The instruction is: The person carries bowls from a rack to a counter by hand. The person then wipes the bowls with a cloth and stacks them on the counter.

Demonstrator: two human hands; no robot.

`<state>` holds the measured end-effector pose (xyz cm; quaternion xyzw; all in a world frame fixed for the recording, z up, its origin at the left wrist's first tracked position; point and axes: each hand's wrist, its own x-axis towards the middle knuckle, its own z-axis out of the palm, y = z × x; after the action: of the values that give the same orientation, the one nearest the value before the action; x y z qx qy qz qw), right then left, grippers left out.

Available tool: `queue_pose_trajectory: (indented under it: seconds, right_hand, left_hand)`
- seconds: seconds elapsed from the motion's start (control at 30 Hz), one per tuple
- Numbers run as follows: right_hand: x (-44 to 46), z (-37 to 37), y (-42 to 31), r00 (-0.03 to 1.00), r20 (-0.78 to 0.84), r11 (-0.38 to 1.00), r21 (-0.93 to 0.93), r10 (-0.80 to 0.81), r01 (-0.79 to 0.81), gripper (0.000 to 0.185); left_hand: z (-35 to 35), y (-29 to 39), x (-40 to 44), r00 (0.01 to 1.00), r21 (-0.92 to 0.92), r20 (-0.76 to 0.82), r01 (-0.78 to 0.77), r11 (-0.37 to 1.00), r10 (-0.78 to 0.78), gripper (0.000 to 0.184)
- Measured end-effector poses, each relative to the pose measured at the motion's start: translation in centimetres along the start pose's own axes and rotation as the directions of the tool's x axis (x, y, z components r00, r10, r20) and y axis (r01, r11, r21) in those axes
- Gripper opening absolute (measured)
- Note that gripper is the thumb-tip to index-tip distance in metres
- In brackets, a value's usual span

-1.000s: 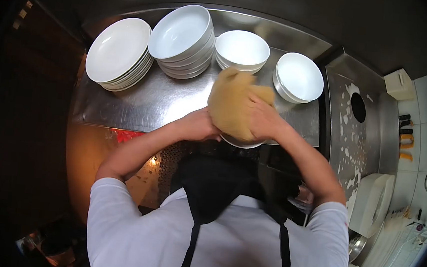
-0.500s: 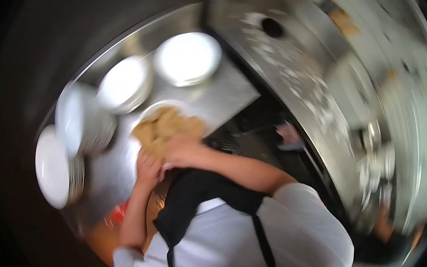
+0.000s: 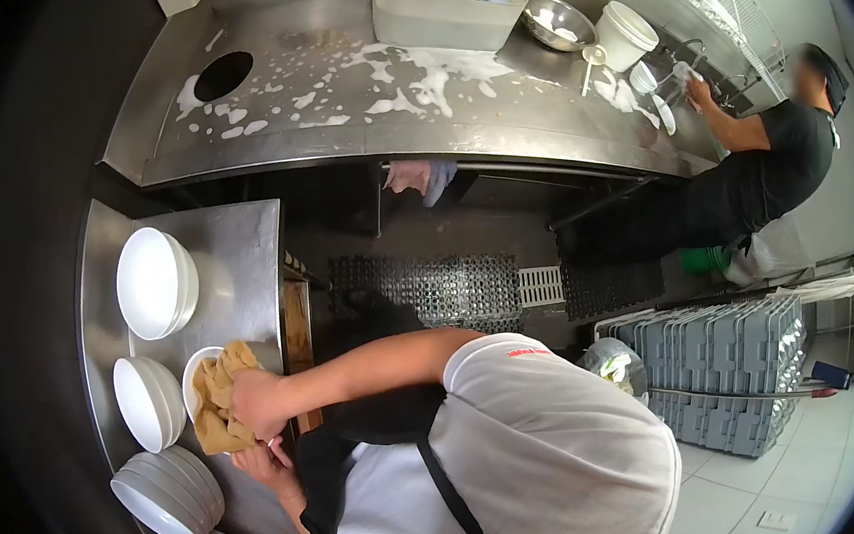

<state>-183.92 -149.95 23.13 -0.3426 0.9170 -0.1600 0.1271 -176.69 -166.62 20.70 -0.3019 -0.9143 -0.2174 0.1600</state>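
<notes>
A tan cloth [image 3: 222, 391] lies bunched inside and over the rim of a white bowl [image 3: 192, 377] at the front edge of the steel counter. My right hand [image 3: 261, 407] presses into the cloth with its fingers curled round it. Just below, my left hand [image 3: 264, 461] grips the near side of the bowl, its fingers closed and partly hidden by the cloth. Alongside stand a stack of white bowls [image 3: 153, 284], a second bowl stack [image 3: 147, 403] and a stack of white plates [image 3: 168, 498].
Across the aisle runs a steel counter [image 3: 297, 131] with foam, a round hole [image 3: 223, 76] and a water-filled tub [image 3: 447, 18]. A co-worker [image 3: 776, 164] handles a white dish at the sink. Grey racks [image 3: 711, 360] stand behind me, and a rubber mat [image 3: 431, 282] covers the floor.
My view has turned to the right, bringing the co-worker and the racks into sight. Both hands stay at the bowl and cloth; the cloth's folds have shifted.
</notes>
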Motion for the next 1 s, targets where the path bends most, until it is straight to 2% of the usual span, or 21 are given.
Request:
queue_pose_trajectory:
  seconds: [0.27,0.37,0.47,0.57,0.67,1.0]
  right_hand:
    - [0.5,-0.2,0.4,0.999,0.032,1.000,0.022,-0.011,0.010,0.025]
    - [0.5,0.0,0.6,0.997,-0.007,0.997,-0.007,-0.079,0.079,0.025]
    - [0.1,-0.6,0.6,0.997,-0.019,0.997,-0.001,-0.079,0.079,0.025]
    - [-0.2,-0.9,0.6,0.997,-0.014,0.997,0.024,-0.076,0.076,0.026]
    - [-0.2,-1.1,0.7,0.998,-0.019,0.996,0.071,-0.058,0.059,0.027]
    - [0.3,-0.4,0.7,0.997,-0.026,0.996,0.055,-0.072,0.074,0.025]
  left_hand:
    - [2.3,-2.5,-2.4,0.993,0.082,-0.110,-0.029,0.996,0.038,0.035]
    - [2.9,-2.8,-2.8,0.991,0.093,-0.131,-0.024,0.995,0.036,0.036]
    - [2.9,-2.7,-2.8,0.992,0.107,-0.126,-0.017,0.994,0.031,0.039]
    - [2.4,-2.9,-3.0,0.999,0.115,-0.051,-0.001,0.993,0.007,0.040]
    - [2.1,-1.3,-1.5,0.995,0.092,-0.099,-0.013,0.996,0.022,0.040]
    - [2.1,-2.1,-2.1,0.998,0.098,-0.065,-0.018,0.995,0.025,0.040]
